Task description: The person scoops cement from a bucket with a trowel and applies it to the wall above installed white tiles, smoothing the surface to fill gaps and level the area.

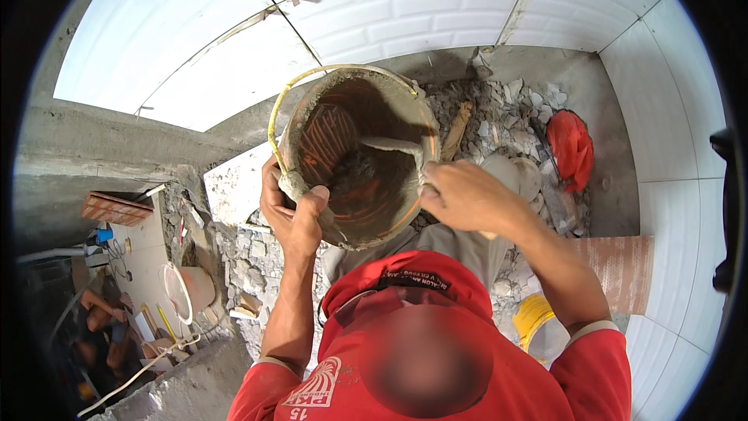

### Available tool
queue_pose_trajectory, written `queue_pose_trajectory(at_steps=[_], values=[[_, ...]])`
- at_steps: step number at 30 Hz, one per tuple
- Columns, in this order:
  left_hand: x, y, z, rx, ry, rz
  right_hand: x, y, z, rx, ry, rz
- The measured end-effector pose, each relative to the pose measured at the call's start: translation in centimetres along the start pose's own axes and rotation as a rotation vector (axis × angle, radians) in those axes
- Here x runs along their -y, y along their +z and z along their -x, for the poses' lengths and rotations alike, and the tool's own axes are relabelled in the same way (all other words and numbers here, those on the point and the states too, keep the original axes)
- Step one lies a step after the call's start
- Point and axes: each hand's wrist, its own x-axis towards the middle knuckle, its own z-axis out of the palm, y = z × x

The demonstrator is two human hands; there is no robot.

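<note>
A mortar-caked bucket (382, 105) is tipped so that its open mouth faces me, above my lap. Wet grey residue and reddish scrape marks show on its inner wall and bottom. My left hand (296, 214) grips the rim at the lower left, thumb on the near side and fingers around the outside. A yellow-wrapped bail handle (274, 121) arches over the bucket's upper left. In my right hand (467, 195) is a trowel (389, 145), its mortar-coated blade reaching inside the bucket from the right rim. A pale handle end shows below that fist.
Broken rubble (502, 113) covers the floor around me. A red cloth or bag (570, 150) lies at right, a yellow-rimmed container (533, 315) nearer. White wall tiles (413, 19) stand ahead and at right. At left are a pale bucket (195, 293) and another person (105, 320).
</note>
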Motion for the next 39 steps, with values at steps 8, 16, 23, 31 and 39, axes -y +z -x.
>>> queue_pose_trajectory(at_steps=[8,16,23,31,39], values=[[0.9,-2.3,-3.0,-0.112,-0.064,0.181,-1.9,-2.5,1.6,0.078,0.137,-0.488],[4.6,-6.4,-7.2,-0.195,-0.167,0.342,-2.3,0.7,3.3,0.135,0.374,-0.732],[5.2,-7.3,-8.8,-0.211,-0.272,0.449,-3.6,-3.7,8.7,0.189,0.404,-0.450],[2.0,-6.4,-8.0,-0.175,-0.291,0.449,-3.3,-1.4,8.3,-0.450,-0.012,-0.199],[3.6,-7.6,-8.7,-0.193,-0.333,0.541,-4.6,10.0,-1.1,-0.390,-0.106,-0.059]])
